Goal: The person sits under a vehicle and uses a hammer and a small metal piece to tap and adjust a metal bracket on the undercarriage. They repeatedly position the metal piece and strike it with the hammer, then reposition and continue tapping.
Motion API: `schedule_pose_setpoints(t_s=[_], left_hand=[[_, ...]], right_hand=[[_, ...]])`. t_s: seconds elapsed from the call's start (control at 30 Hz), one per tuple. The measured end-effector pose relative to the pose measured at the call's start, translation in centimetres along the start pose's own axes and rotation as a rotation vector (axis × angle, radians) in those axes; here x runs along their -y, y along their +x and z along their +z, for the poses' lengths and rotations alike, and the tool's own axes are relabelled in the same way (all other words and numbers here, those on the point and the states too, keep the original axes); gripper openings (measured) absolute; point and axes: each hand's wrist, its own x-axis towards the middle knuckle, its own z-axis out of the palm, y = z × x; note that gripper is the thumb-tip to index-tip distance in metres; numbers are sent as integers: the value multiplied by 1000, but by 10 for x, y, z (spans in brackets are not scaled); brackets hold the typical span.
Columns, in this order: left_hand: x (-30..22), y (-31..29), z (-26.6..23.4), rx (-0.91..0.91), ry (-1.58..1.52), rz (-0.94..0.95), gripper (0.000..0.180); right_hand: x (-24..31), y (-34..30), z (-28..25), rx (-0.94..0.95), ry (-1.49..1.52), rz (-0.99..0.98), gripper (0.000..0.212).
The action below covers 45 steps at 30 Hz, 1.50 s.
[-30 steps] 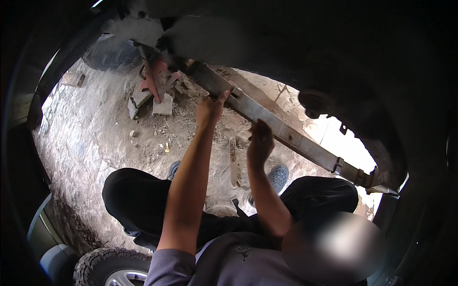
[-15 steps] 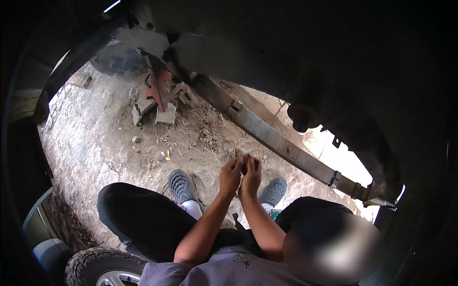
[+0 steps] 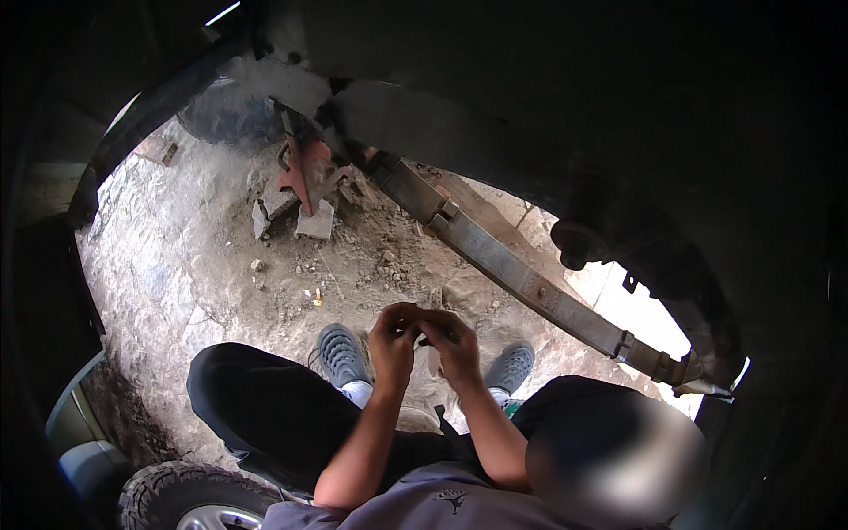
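In front of my shins, above the dirt floor, my left hand (image 3: 393, 346) and my right hand (image 3: 452, 346) meet at the fingertips. Fingers on both are curled and pinched toward each other. Anything between them is too small or too hidden to make out. Beyond them a long metal leaf spring (image 3: 495, 252) with clamps slants from the upper middle down to the right, apart from both hands.
A red jack stand (image 3: 305, 177) rises among concrete blocks (image 3: 315, 221) at the far left. Dark vehicle underbody (image 3: 495, 97) hangs overhead. A wheel with a knobby tire (image 3: 146, 499) is at lower left. Loose stones and a small yellowish piece (image 3: 318, 298) dot the ground.
Both hands have drawn back slightly and moved left. Their wrists have spread apart, while the fingertips now meet in a bridge. My view has shifted a little.
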Motion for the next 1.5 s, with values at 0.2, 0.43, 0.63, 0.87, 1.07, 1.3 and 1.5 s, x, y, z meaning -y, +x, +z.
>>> schedule_pose_setpoints(t_s=[0.2, 0.43, 0.63, 0.87, 1.07, 1.3, 1.5], left_hand=[[7, 7, 23, 6, 239, 138, 38], [32, 9, 33, 57, 84, -56, 29], [28, 8, 40, 73, 160, 29, 20], [40, 1, 47, 61, 284, 160, 28], [25, 8, 53, -15, 276, 74, 33], [22, 8, 42, -9, 202, 59, 25], [17, 23, 44, -20, 213, 161, 18]], right_hand=[[28, 24, -33, -52, -375, -111, 24], [68, 102, -25, -476, -910, -678, 27], [58, 144, -10, -269, -1211, -768, 28], [73, 168, -5, -193, -1262, -746, 39], [71, 160, -12, -172, -1363, -800, 38], [70, 152, -16, -195, -1316, -826, 23], [80, 161, -12, -174, -1314, -677, 27]])
